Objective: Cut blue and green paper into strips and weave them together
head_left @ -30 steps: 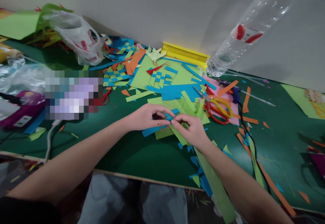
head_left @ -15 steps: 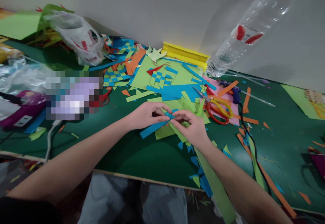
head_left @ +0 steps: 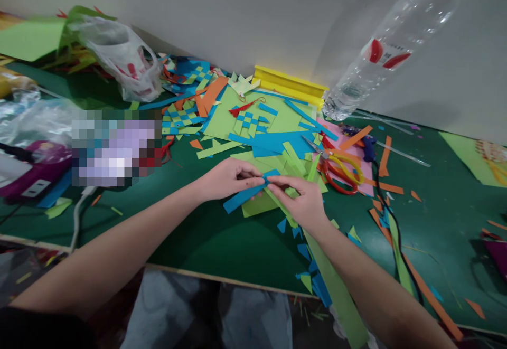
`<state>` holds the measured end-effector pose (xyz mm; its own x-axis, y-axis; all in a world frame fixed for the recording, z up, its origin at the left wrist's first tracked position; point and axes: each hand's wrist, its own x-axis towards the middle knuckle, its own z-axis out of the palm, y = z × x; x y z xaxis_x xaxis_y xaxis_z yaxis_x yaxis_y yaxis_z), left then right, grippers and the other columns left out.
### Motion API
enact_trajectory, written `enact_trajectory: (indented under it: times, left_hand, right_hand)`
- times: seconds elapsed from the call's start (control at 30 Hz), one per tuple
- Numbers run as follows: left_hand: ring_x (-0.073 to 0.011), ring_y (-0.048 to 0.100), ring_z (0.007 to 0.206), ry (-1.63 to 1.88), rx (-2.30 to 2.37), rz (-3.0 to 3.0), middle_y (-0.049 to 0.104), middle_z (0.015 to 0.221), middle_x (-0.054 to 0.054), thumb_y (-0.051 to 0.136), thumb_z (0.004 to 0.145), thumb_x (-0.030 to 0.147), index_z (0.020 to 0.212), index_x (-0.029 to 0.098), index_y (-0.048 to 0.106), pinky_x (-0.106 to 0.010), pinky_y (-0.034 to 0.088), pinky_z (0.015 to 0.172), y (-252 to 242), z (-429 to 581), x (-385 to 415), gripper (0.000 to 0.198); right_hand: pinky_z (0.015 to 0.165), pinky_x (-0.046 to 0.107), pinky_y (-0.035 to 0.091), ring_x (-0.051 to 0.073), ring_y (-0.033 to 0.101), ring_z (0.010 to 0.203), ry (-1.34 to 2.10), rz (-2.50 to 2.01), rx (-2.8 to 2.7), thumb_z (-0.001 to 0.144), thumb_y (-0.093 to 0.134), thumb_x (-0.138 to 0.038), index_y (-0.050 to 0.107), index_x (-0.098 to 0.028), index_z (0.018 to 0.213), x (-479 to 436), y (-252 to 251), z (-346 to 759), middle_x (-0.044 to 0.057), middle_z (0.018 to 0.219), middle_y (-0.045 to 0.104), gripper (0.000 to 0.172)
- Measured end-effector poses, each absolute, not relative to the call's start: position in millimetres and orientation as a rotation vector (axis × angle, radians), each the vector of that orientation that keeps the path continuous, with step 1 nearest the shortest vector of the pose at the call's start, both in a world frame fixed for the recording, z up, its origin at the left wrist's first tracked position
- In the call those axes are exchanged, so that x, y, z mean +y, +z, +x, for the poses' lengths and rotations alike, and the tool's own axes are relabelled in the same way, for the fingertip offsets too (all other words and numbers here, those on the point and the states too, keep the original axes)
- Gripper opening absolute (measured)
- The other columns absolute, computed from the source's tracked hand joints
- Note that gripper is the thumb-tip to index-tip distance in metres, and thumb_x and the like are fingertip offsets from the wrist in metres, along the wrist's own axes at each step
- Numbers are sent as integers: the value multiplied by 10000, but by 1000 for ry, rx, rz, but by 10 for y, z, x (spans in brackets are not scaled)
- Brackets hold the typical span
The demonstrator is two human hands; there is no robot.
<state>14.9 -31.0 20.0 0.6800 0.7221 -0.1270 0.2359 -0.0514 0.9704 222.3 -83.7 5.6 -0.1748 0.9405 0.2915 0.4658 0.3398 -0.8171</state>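
Note:
Between my two hands, at the middle of the view, is a blue paper strip [head_left: 242,199] whose long end slants down to the left. My left hand [head_left: 232,180] pinches it between thumb and fingers. My right hand [head_left: 299,196] has its fingertips closed on the same spot, where the blue paper meets a green paper strip [head_left: 279,204] running down to the right. The fingertips touch or nearly touch, and they hide the join. Below them lie light green paper pieces [head_left: 253,210] on the green table [head_left: 194,243].
Scissors [head_left: 336,164] with red and yellow handles lie right of my hands. Behind are woven blue-and-green paper pieces [head_left: 247,121], a red tassel [head_left: 241,108] and a yellow tray-like strip [head_left: 291,87]. A plastic bottle [head_left: 380,58] stands back right; a plastic bag [head_left: 122,61] sits back left.
The free end of the blue strip has shifted slightly right and up. My right fingers have straightened a little over the join; both hands stay in nearly the same place.

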Motion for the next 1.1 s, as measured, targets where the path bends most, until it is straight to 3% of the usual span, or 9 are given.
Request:
enact_trajectory:
  times: [0.5,0.63,0.87,1.1]
  left_hand:
    - [-130,666,633,479,863,1843,754,763,-36,569,909,438,877,148,733,-189,469,568,177,130,-286,335]
    - [-127,676,651,505,899,1811,750,759,-31,570,908,413,848,150,708,-190,498,604,195,120,-275,303]
    - [-129,674,618,733,1137,1620,699,703,-32,559,918,375,803,137,625,-201,533,596,236,28,-205,272]
    - [-113,651,573,991,1271,1474,677,755,-20,533,931,308,821,162,583,-213,525,559,205,-15,-142,190]
  right_hand:
    - [627,283,554,155,683,702,664,-1208,-1878,893,630,-332,757,-271,997,-838,16,2242,17,847,759,175]
    - [655,285,569,151,682,695,682,-1241,-1831,881,638,-324,735,-261,1016,-843,19,2237,17,841,754,177]
    - [635,283,566,137,656,639,743,-1317,-1646,853,663,-339,706,-219,923,-788,54,2265,28,797,730,145]
    - [576,271,528,136,646,635,712,-1308,-1568,925,564,-348,634,-197,1067,-755,51,2335,29,778,710,219]
